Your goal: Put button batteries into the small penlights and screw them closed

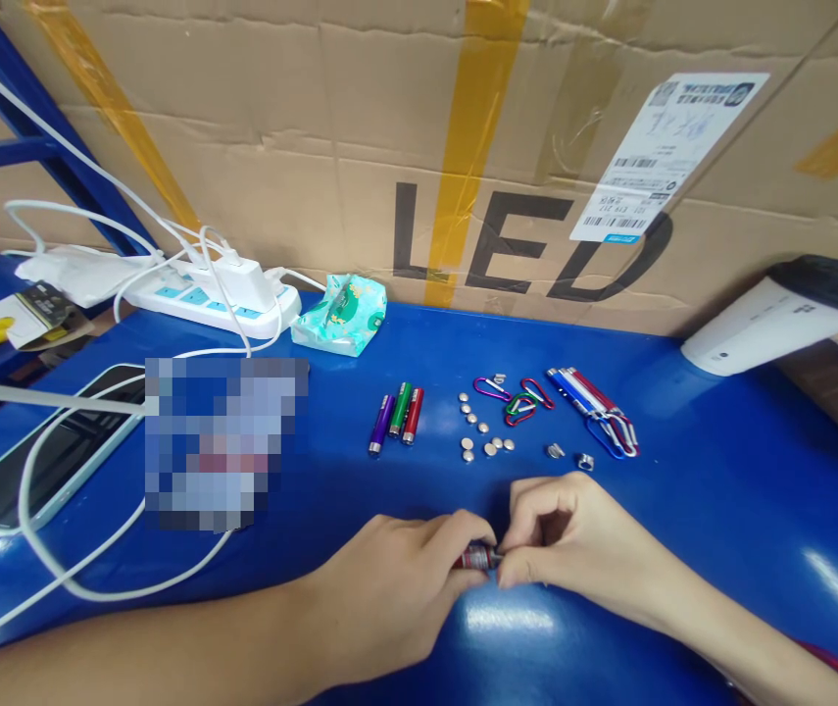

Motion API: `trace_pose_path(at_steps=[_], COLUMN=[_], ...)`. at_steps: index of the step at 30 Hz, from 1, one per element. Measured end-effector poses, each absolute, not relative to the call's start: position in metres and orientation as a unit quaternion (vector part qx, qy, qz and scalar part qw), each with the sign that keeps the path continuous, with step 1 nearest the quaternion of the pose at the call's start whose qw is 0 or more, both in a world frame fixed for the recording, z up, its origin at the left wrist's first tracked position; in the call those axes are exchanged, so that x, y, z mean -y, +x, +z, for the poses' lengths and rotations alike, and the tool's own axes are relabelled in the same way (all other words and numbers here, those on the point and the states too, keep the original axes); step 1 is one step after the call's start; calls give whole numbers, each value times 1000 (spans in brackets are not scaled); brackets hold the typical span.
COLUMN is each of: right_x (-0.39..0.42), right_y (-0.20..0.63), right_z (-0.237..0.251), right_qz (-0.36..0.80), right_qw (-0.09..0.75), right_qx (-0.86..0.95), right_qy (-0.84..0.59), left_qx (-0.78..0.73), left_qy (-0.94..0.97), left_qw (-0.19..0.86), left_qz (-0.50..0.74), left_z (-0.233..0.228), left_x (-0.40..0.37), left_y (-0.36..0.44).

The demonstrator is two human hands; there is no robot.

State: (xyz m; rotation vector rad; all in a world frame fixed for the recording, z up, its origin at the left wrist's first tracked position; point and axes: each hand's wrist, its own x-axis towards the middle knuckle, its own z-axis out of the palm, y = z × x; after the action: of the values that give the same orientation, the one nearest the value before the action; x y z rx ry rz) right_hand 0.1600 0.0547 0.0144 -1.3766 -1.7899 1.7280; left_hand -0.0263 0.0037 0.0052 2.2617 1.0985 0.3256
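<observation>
My left hand (404,588) and my right hand (572,539) meet low in the middle of the blue table (719,490), both pinching a small red flashlight (478,559) held sideways between the fingertips. Only its short middle part shows. Just beyond lie three flashlight bodies (396,417), purple, green and red, side by side. To their right are several button cells (481,431), coloured carabiner clips (514,397), two small metal end caps (569,456), and a bundle of finished flashlights with clips (595,407).
A big cardboard box marked LED (521,235) stands along the table's back. A white power strip with chargers (213,289) and a tissue pack (339,312) sit at back left. A phone (43,461) with white cable lies left. A white device (778,314) rests right.
</observation>
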Motion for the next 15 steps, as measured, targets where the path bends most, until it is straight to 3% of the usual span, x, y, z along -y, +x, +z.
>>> trace_pose_path(at_steps=[15], right_x=[-52], right_y=[155], right_z=[14], right_qz=[581], right_qw=[130], right_qx=[656], right_qy=[-463], left_qx=[-374], left_qy=[892], left_qw=[240], left_qz=[89], left_z=[-5], left_x=[-4], left_y=[-30])
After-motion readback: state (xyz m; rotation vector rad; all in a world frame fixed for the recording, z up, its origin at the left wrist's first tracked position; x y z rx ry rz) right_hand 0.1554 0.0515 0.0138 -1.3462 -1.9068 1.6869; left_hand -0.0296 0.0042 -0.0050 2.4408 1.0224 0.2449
